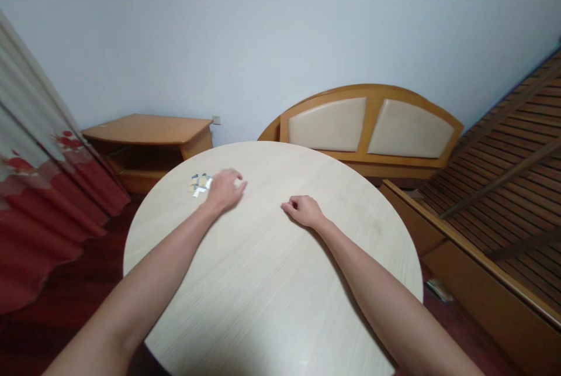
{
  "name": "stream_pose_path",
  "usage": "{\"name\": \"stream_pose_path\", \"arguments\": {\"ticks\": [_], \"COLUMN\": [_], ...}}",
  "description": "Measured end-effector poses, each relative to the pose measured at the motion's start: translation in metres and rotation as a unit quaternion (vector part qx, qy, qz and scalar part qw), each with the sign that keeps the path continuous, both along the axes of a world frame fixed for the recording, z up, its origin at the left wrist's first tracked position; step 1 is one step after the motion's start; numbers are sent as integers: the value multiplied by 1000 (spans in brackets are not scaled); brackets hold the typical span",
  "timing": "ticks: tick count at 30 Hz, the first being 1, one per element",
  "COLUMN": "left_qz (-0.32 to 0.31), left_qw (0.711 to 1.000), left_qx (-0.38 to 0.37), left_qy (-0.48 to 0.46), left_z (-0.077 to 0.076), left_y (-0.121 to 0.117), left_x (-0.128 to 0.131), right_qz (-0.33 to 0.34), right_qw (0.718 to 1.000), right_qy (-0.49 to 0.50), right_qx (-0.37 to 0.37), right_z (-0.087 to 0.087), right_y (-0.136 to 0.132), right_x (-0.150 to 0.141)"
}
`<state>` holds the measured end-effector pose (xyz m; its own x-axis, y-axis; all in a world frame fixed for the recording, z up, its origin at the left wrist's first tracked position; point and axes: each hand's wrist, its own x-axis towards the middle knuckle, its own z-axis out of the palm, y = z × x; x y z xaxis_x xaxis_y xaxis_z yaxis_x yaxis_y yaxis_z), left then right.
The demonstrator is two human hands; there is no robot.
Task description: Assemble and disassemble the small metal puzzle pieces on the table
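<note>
Small flat pieces (200, 182) in tan, grey and white are lying in a loose cluster on the far left part of the round bench (263, 259), inside its rim. The cluster as a whole is showing no clear long axis, its pieces pointing several ways; a white strip (197, 193) at its near edge is slanting, its long axis running from the bench's near left toward its far right. Which end of the strip is the front, I cannot tell. The left hand (227, 190) is hovering or resting just to the right of the cluster, over the far left part of the bench, and is partly hiding the cluster's right edge. Its fingers are curving toward the bench's right side, with thumb and forefinger standing partly apart; a pale patch is showing between them, but blur is keeping me from telling whether the hand is holding a piece. The right hand (303, 210) is resting on the bench right of its middle, well apart from the pieces, its fingers curling in loosely and the thumb closing against the forefinger; nothing is showing in its grasp. Beyond the bench, a wooden cabinet (149, 127) is standing at the far left and a padded headboard (368, 157) at the far right. A red and white curtain (52, 206) is hanging left of the bench, and wooden slats (512, 171) are leaning on its right side.
</note>
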<state>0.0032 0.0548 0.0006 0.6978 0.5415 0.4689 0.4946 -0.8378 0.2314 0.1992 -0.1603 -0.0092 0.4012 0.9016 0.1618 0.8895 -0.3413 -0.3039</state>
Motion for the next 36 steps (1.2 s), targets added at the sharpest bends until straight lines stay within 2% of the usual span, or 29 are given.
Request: {"name": "stream_pose_path", "arguments": {"ticks": [3,5,6,11,16,21,24,31,34,36], "left_qz": [194,260,270,212,123,56,10,-82,-103,-125], "left_qw": [979,959,953,968,983,990,993,991,990,988], "left_qx": [-32,-108,-135,-130,-69,-37,-32,-20,-28,-64], "left_qy": [-46,-25,-15,45,116,121,110,103,96,71], "left_z": [1,-5,-10,-25,-30,-36,-40,-44,-44,-43], "left_y": [53,79,88,103,106,90,65,-10,-26,-27], "left_x": [-36,-51,-54,-36,-15,14,44,121,144,153], "right_qz": [-1,-5,-6,-10,-6,-10,-11,-20,-19,-19], "right_qw": [1000,1000,1000,1000,1000,1000,1000,1000,1000,1000], "right_qy": [1,0,-1,-1,-3,-14,-15,-9,-2,5], "right_qx": [-6,-10,-10,-8,-8,-9,-7,-4,2,5], "right_z": [-1,-2,-2,-3,-3,-5,-5,-6,-7,-7], "right_y": [1,2,3,4,6,9,10,9,7,6], "right_x": [1,2,2,3,4,6,6,6,7,7]}}
